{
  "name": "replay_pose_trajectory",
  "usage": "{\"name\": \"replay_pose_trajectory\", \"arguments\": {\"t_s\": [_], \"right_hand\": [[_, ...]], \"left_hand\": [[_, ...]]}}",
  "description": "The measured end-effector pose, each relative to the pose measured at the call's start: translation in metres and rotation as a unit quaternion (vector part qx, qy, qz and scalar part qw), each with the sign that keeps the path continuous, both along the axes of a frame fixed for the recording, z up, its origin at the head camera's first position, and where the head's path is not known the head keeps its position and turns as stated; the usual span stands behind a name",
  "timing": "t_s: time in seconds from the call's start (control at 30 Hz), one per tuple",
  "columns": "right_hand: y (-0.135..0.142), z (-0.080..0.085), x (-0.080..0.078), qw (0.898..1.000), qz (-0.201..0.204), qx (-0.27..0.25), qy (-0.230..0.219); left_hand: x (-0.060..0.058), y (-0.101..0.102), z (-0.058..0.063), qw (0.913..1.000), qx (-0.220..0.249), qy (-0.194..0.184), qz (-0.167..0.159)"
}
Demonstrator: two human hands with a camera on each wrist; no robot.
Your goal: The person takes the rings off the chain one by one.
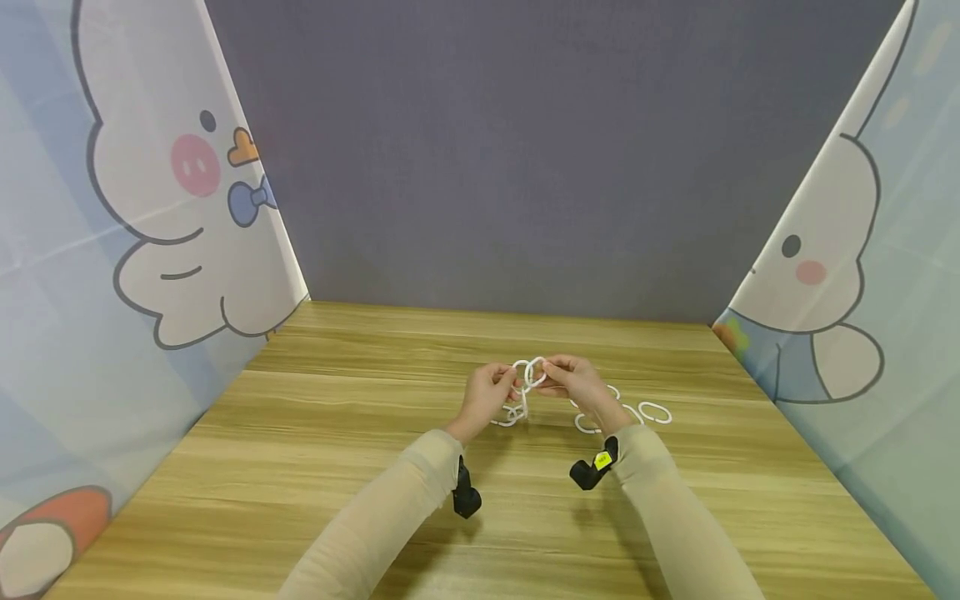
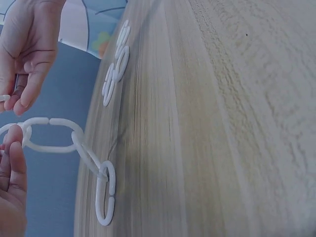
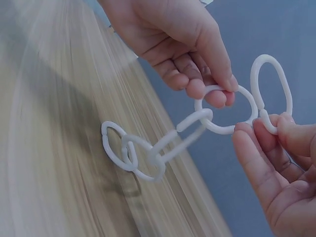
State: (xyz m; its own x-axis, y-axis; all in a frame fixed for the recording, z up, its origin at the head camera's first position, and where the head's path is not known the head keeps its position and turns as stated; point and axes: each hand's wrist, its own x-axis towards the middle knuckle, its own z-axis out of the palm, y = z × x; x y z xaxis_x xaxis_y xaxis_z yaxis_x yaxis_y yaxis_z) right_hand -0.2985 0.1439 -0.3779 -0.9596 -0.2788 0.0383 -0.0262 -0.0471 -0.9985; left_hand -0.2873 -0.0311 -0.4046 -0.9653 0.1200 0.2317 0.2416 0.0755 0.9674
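My left hand (image 1: 483, 402) pinches the end link (image 3: 253, 102) of a short chain of white plastic links (image 2: 112, 182). The chain hangs from that hand, and its lower links reach down toward the tabletop. My right hand (image 1: 585, 388) pinches another white oval link (image 3: 254, 81) between thumb and fingers. This link stands on edge against the left hand's link, and the two overlap in the head view. Whether one passes through the other I cannot tell. Each link seen clearly has a small gap in its side.
Several loose white links (image 1: 670, 415) lie on the wooden table (image 1: 360, 367) to the right, partly hidden by my right hand and wrist. A grey panel (image 1: 510, 167) rises behind the table. Cartoon-printed cloth walls (image 1: 165, 283) flank it.
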Motion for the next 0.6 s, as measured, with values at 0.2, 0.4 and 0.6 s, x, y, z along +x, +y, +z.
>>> {"name": "replay_pose_trajectory", "arguments": {"t_s": [0.2,0.4,0.6], "right_hand": [[0.005,0.0,0.0,1.0,-0.003,0.005,-0.001],[0.011,-0.003,-0.003,1.0,-0.009,0.015,-0.008],[0.016,-0.008,-0.006,1.0,0.001,0.029,-0.008]], "left_hand": [[0.0,0.0,0.0,1.0,0.001,0.001,0.001],[0.012,-0.001,0.015,0.9999,0.007,0.008,-0.004],[0.029,-0.001,0.032,0.9999,0.005,0.016,-0.002]]}}
